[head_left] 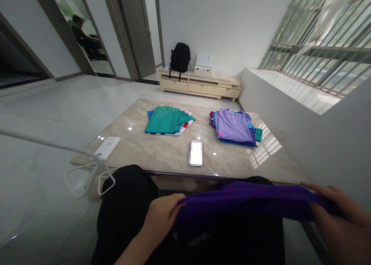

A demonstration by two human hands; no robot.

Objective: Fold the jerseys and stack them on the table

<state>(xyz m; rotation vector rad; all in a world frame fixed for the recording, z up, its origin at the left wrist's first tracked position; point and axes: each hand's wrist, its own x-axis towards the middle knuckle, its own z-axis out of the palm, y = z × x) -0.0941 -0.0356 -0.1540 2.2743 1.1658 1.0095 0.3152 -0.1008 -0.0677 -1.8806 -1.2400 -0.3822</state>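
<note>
A dark purple piece of clothing [246, 199] stretches between my two hands above my lap; its exact kind does not show. My left hand [162, 214] pinches its left end, fingers pressed together. At the right edge of the view, my right hand [339, 211] grips the other end between thumb and fingers. Part of the cloth hangs down near my left hand. On the table beyond lie two stacks of folded clothes: a stack with a green garment on top [164, 118] and a stack with a lilac shirt on top [233, 125].
The marble-topped table [162, 153] reaches to my knees. On it are a blurred-out bright phone-like rectangle [196, 153] and a white device [108, 148] with a white cable [100, 176] at the left. A low cabinet [199, 88] holds a black backpack [181, 58]. A person [79, 29] sits beyond the doorway.
</note>
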